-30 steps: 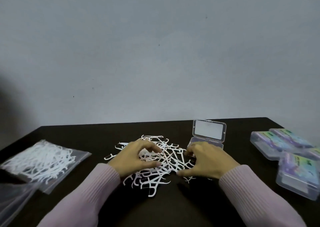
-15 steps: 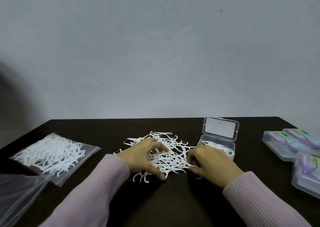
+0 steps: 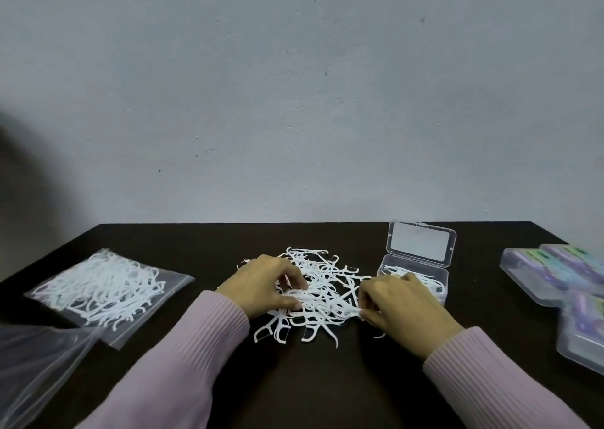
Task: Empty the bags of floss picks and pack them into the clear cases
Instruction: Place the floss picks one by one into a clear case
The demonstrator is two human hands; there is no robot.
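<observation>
A loose pile of white floss picks [image 3: 322,285] lies in the middle of the black table [image 3: 327,379]. My left hand [image 3: 263,285] sits on the pile's left side, its fingers curled round a bunch of picks. On the pile's right side my right hand [image 3: 398,304] pinches the other end of that bunch. Just behind my right hand stands an open clear case [image 3: 416,265], lid raised, with a few picks inside. A sealed clear bag of floss picks [image 3: 104,285] lies at the left.
An empty clear bag [image 3: 36,363] lies crumpled at the near left corner. Several closed clear cases with purple and green labels [image 3: 568,285] are stacked at the right edge. A grey wall rises behind the table.
Both hands have kept gathering picks in the pile; the left fingers have curled in more tightly. The view has shifted, so the case and pile appear further right and up.
</observation>
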